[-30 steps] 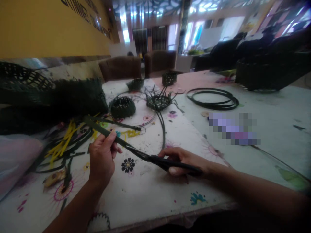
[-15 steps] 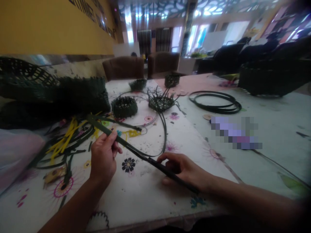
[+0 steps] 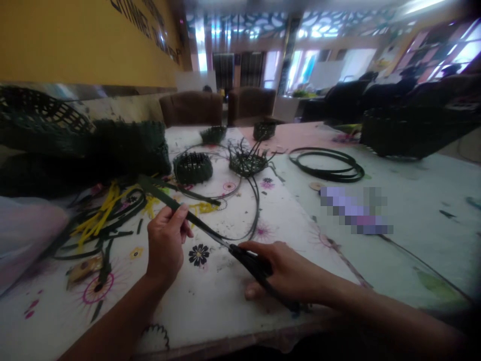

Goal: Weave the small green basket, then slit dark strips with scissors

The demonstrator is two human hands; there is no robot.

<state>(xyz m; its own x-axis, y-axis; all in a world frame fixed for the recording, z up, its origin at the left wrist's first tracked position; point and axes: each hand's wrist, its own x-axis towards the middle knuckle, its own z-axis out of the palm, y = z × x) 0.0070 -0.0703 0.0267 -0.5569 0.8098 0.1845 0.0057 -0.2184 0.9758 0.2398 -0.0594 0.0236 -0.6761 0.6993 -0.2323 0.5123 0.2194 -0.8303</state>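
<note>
My left hand (image 3: 166, 245) pinches a long dark green plastic strip (image 3: 165, 199) above the floral table covering. My right hand (image 3: 287, 273) is closed around a pair of black-handled scissors (image 3: 251, 265), whose blades meet the strip's lower end. A small woven basket with loose upright strands (image 3: 248, 164) sits beyond my hands, beside a finished-looking round one (image 3: 193, 168). Thin black strands curve across the covering from the stranded basket toward the scissors.
A large dark woven basket (image 3: 128, 150) and yellow strip offcuts (image 3: 97, 218) lie left, by a pale plastic bag (image 3: 22, 235). Further small baskets (image 3: 213, 134) stand behind. A black strip coil (image 3: 326, 166) lies right, below a big basket (image 3: 409, 133). Brown chairs (image 3: 191, 109) stand beyond.
The scissors have turned in my right hand, their blades now angled up to the strip's lower end. Both hands have shifted slightly, and the view has tilted a little.
</note>
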